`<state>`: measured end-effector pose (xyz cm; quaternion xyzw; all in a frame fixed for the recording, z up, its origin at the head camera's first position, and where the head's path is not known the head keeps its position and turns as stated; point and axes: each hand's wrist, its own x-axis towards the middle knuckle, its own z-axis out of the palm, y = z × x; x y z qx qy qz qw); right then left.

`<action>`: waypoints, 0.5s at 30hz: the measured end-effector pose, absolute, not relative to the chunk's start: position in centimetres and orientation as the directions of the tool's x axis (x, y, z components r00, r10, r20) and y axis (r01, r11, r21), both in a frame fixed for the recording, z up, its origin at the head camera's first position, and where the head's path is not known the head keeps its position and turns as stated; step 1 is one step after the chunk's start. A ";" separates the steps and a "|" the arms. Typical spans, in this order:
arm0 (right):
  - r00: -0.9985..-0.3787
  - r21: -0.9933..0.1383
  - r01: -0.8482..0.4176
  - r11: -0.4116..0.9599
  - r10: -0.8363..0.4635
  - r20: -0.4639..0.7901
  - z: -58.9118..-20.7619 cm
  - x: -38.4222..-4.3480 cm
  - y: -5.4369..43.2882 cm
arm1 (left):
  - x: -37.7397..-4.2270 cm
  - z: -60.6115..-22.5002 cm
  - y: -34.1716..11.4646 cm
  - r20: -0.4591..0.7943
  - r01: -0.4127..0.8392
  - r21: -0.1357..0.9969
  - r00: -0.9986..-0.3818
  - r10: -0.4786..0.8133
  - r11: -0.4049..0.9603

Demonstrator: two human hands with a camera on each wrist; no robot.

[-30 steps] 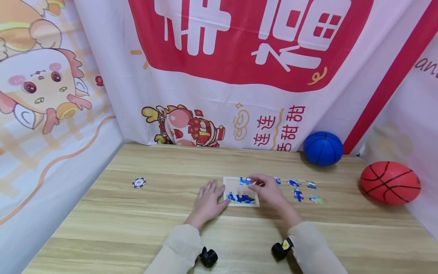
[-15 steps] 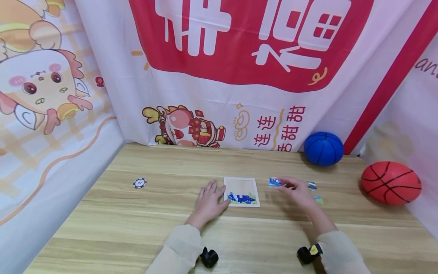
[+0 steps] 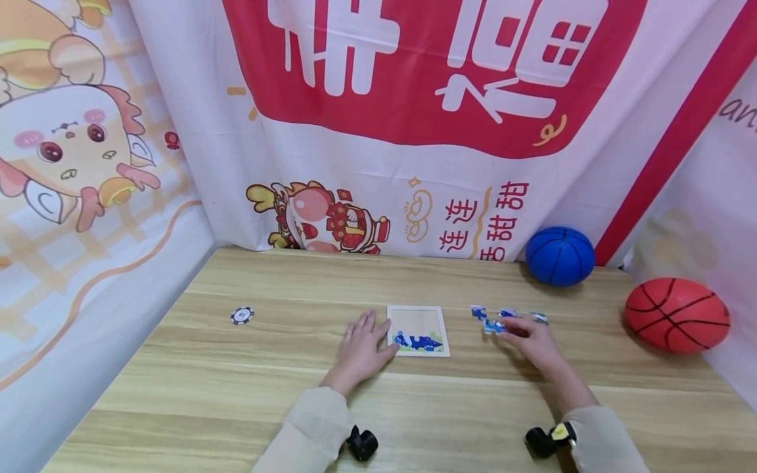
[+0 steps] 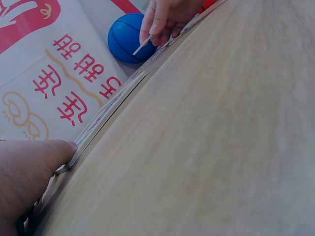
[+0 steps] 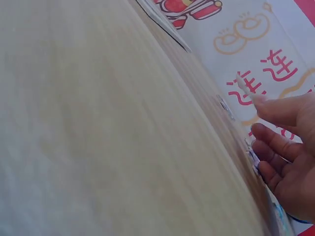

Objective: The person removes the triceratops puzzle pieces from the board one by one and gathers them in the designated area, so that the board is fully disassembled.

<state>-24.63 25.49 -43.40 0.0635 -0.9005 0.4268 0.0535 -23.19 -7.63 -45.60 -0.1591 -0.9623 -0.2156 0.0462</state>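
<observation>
My right hand (image 3: 535, 345) pinches a blue-and-white jigsaw puzzle piece (image 3: 493, 326) between thumb and finger. In the left wrist view that piece (image 4: 141, 45) is seen edge-on, lifted off the table. Loose puzzle pieces lie around this hand: a blue one (image 3: 478, 313) to its left, another (image 3: 507, 313) just behind it, and a third (image 3: 539, 318) beyond the knuckles. My left hand (image 3: 362, 348) lies with fingers extended beside the puzzle tray (image 3: 445, 333), its thumb touching the tray's left edge. Joined blue and green pieces (image 3: 417, 342) fill the tray's near part; bare wood shows above.
A blue ball (image 3: 560, 256) stands at the table's back right, with a red ball (image 3: 677, 315) nearer the right edge. Far to the left lies a round chip (image 3: 242, 315). A printed cloth (image 3: 378, 164) hangs behind the wooden table (image 3: 284, 374).
My right hand, pinching the piece, has left the tray and moved right to the loose pieces, then slightly nearer me. The left hand stays at the tray's edge.
</observation>
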 end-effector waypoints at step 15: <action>-0.983 -0.695 -0.182 0.696 -0.107 0.150 -44.9 -25.3 24.8 | -23.2 -45.6 -7.6 0.139 0.312 0.403 -0.950 0.279 0.861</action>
